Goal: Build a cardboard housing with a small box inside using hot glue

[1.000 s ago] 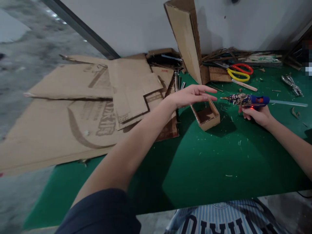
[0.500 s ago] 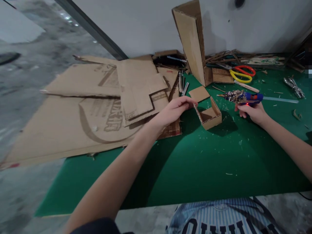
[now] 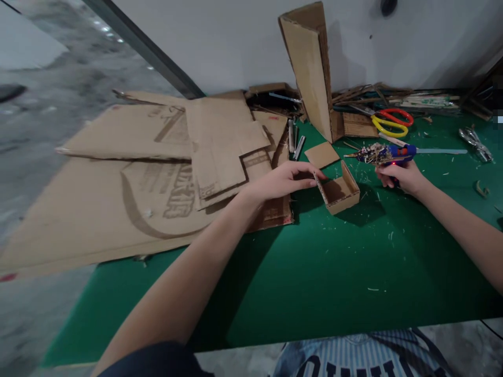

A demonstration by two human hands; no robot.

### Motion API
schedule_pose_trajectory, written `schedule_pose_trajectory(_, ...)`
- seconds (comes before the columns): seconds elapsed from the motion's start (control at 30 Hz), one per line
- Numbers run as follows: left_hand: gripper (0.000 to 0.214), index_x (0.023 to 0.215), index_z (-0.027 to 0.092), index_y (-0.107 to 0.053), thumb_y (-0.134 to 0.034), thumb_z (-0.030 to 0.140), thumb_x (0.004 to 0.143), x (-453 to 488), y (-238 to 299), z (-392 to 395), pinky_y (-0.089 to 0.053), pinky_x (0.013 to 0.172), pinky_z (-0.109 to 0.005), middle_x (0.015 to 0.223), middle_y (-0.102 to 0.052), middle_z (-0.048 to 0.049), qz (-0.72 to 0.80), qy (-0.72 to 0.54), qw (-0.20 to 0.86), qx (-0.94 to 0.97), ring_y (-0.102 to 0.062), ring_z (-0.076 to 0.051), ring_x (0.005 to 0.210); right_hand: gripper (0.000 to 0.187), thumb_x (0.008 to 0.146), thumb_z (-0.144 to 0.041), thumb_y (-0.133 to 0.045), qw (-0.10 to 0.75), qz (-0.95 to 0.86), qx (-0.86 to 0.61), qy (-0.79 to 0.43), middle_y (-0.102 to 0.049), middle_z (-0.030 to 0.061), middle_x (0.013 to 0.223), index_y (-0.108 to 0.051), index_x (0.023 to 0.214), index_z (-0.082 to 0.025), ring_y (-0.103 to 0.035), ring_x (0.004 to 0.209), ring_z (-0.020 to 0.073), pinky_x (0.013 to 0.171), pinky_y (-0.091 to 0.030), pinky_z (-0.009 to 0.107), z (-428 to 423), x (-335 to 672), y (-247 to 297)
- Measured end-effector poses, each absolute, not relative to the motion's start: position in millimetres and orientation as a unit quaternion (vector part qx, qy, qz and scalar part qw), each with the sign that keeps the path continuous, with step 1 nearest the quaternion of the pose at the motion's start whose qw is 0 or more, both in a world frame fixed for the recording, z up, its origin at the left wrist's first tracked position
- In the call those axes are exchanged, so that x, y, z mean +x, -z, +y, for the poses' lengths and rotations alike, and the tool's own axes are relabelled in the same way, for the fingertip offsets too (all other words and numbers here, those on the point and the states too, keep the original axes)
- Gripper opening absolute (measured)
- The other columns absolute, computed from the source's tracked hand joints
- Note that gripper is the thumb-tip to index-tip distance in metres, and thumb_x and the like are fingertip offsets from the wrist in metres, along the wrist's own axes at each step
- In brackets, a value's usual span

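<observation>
My left hand (image 3: 293, 179) grips the left wall of a small cardboard box (image 3: 345, 204), with the thumb near its outer side and the fingers at the upper edge. The box has a floor and three walls in view; its far side is open. My right hand (image 3: 404, 175) is closed round the handle of a blue hot glue gun (image 3: 404, 152), whose red light is on. A clear glue stick (image 3: 440, 151) sticks out of its back. The crusted nozzle points left, above and beyond the box, apart from it. Behind the box lies a flat cardboard square (image 3: 322, 154).
Large cardboard sheets (image 3: 94, 193) cover the left of the green table (image 3: 314, 283) and overhang its edge. A tall folded cardboard piece (image 3: 308, 73) stands at the back. Scissors (image 3: 393, 125), metal knives (image 3: 298, 148), cardboard scraps and a coiled cable (image 3: 475, 145) lie around.
The glue gun has moved slightly left, towards the box. My left thumb has shifted lower along the box's left wall, and the view has shifted slightly.
</observation>
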State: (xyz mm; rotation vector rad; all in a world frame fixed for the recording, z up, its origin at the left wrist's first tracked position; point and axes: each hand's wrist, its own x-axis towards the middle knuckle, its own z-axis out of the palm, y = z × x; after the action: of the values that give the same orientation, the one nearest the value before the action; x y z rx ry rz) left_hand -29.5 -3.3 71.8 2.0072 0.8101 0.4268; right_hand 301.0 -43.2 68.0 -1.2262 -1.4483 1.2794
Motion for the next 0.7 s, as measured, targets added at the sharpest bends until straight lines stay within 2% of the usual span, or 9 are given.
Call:
schedule_pose_trajectory(0.23, 0.032, 0.113, 0.022, -0.077, -0.065, 0.047, 0.096, -29.4, -67.4, -3.8, -0.057, 0.098, -0.032, 0.115, -0.08, -0.0078, 0.332, -0.183, 0.444, 0.812, -0.074, -0.019, 0.108, 0.022, 0.069, -0.039, -0.073, 0.398, -0.584, -0.493, -0.508, -0.053, -0.0037, 0.05, -0.058, 0.068, -0.024, -0.043, 0.039, 0.0101, 0.045, -0.04, 0.032, -42.0, 303.9, -69.0)
schedule_pose_trajectory(0.7, 0.033, 0.113, 0.022, -0.077, -0.065, 0.048, 0.097, -28.6, -66.1, -4.2, -0.056, 0.102, -0.035, 0.115, -0.08, -0.0073, 0.345, -0.184, 0.439, 0.809, -0.073, -0.021, 0.109, 0.024, 0.072, -0.035, -0.074, 0.38, -0.607, -0.487, -0.5, -0.05, -0.0042, 0.046, -0.054, 0.063, -0.024, -0.045, 0.038, 0.0109, 0.045, -0.039, 0.031, -39.9, 308.2, -71.6)
